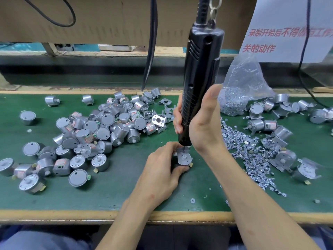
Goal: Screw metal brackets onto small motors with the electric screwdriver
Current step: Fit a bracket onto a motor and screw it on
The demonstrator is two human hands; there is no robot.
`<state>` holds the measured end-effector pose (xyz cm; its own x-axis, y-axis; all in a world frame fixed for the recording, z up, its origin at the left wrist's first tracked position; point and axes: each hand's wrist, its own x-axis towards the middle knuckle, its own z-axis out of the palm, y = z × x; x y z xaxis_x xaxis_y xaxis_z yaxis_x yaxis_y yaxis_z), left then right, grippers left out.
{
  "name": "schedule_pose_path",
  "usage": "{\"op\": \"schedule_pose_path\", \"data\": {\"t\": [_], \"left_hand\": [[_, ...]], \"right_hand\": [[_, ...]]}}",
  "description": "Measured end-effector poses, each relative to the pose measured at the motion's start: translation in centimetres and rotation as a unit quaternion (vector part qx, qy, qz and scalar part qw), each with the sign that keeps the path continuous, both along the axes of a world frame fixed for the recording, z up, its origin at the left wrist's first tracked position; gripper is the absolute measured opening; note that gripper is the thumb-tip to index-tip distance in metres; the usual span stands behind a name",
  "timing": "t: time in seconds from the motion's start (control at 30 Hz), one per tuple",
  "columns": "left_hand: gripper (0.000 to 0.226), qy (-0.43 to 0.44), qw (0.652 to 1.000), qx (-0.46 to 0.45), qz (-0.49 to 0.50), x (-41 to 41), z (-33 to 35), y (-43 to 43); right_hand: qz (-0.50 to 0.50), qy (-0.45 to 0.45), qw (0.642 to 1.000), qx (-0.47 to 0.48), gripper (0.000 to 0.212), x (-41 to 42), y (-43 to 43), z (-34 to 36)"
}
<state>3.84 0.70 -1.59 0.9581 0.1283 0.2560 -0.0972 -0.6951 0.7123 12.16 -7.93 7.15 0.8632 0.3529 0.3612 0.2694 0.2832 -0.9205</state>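
My right hand grips the black electric screwdriver, which hangs upright from a chain and cable. Its bit points down onto a metal bracket lying on a small silver motor. My left hand holds that motor on the green mat, fingers curled round its body, which they largely hide. A heap of bare motors lies to the left. Loose brackets sit behind my left hand. Screws are spread on the right.
A clear plastic bag of screws stands right of the screwdriver. Motors with brackets lie at the far right. A black cable hangs down at the centre back. The wooden bench edge runs along the front.
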Motion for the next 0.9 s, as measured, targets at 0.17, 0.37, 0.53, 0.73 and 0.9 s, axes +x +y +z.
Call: {"op": "schedule_pose_path", "data": {"t": [0.17,0.37,0.53,0.73,0.9], "left_hand": [[0.041,-0.002,1.0,0.004,0.011,-0.1,0.0,-0.1],[0.041,-0.002,1.0,0.009,0.014,-0.2,0.1,-0.2],[0.041,-0.008,1.0,0.018,0.007,-0.1,0.1,-0.2],[0.041,-0.012,1.0,0.005,0.001,-0.2,0.2,-0.1],[0.042,-0.008,1.0,0.002,-0.002,-0.3,0.0,0.0]], "right_hand": [[-0.025,-0.012,1.0,-0.001,0.085,-0.3,0.2,0.0],[-0.054,-0.033,0.998,-0.017,0.09,-0.5,0.1,-0.1],[-0.084,-0.039,0.996,-0.009,0.095,-0.7,0.3,-0.3],[0.069,0.02,0.996,0.046,0.094,-0.1,-0.5,0.2],[0.092,0.016,0.995,0.044,0.087,0.9,-2.0,1.8]]}}
